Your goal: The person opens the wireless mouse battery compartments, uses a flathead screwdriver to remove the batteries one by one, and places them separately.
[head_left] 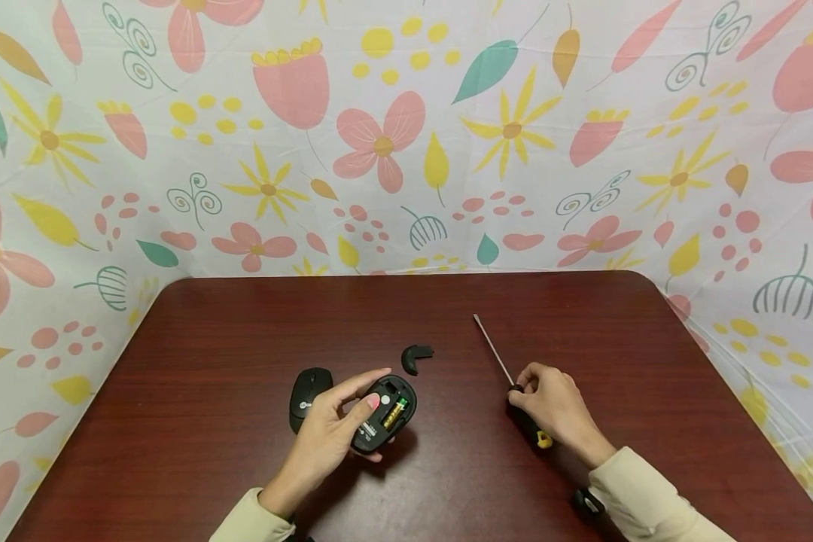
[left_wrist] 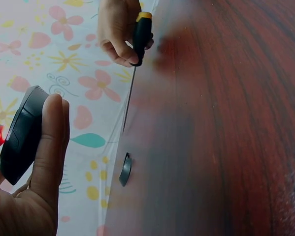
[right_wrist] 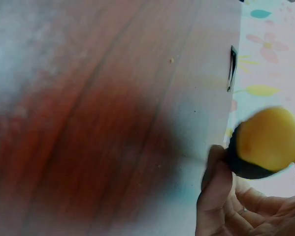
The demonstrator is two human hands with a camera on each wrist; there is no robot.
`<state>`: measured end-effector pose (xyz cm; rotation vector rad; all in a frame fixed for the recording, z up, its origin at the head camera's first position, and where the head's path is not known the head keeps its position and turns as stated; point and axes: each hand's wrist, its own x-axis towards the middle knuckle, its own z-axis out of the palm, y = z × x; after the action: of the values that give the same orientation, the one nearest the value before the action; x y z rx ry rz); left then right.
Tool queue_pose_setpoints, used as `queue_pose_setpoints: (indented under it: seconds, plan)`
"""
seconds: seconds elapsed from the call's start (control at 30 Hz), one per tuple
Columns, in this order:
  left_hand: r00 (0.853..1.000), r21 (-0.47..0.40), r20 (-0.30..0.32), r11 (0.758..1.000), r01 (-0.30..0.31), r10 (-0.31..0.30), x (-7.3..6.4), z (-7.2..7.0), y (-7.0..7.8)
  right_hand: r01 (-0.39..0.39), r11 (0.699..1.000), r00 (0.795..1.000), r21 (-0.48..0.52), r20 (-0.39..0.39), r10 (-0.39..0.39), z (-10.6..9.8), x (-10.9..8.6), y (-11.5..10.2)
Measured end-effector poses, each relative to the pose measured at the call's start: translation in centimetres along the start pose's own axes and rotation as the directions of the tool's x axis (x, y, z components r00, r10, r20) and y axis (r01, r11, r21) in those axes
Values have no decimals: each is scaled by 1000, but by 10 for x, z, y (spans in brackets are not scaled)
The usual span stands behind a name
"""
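My left hand (head_left: 318, 433) grips a black computer mouse (head_left: 379, 423) with its underside turned up, thumb across the underside and fingers beneath. A battery (head_left: 396, 413) lies in the mouse's uncovered compartment. The thumb tip glows red in the left wrist view, where the mouse (left_wrist: 25, 132) appears edge-on. Over on the right, my right hand (head_left: 557, 403) pinches a screwdriver (head_left: 523, 420) by the front of its black handle with the yellow end. Its thin metal shaft points away from me. A curved black cover (head_left: 411, 358) lies on the table between the hands, farther back.
A second black mouse (head_left: 307, 393) stands on the table just left of my left hand, partly hidden by it. The dark red-brown table (head_left: 244, 324) ends at the back against a flower-patterned cloth (head_left: 379, 211). A black wrist device (head_left: 588, 503) sits under the right sleeve.
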<state>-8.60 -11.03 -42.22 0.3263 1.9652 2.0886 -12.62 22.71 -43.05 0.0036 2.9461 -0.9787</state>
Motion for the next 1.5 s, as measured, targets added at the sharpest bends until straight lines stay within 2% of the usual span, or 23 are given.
queue_pose_setpoints:
  seconds: [0.23,0.43,0.7,0.9,1.03,1.13,1.33,1.4,1.5]
  plan:
    - [1000,5,-10,1000,14,-14,1,0,0,105,994,992,-23,-70,-107,-5,-9,-1]
    - [1000,18,-18,1000,25,-25,3,1,0,190,981,977,-41,-92,-193,-12,-17,-3]
    - [1000,0,-4,1000,23,-23,5,2,0,259,965,957,-33,-125,-261,-23,-28,-11]
    - [999,17,-45,1000,18,-18,6,2,0,351,935,925,-43,-141,-354,-29,-40,-17]
    - [998,35,-63,999,6,-4,7,1,1,437,898,884,-51,-158,-440,-33,-48,-20]
    - [997,60,-75,998,-11,15,8,-1,1,521,853,838,-36,-171,-518,-37,-52,-23]
    - [993,113,-117,993,-18,32,9,-4,3,698,716,704,-12,-173,-689,-42,-59,-25]
    - [991,127,-129,992,-14,31,10,-4,4,749,663,652,-16,-159,-741,-43,-61,-25]
    - [990,131,-139,991,-3,21,10,-3,5,793,609,603,-20,-122,-788,-44,-66,-25]
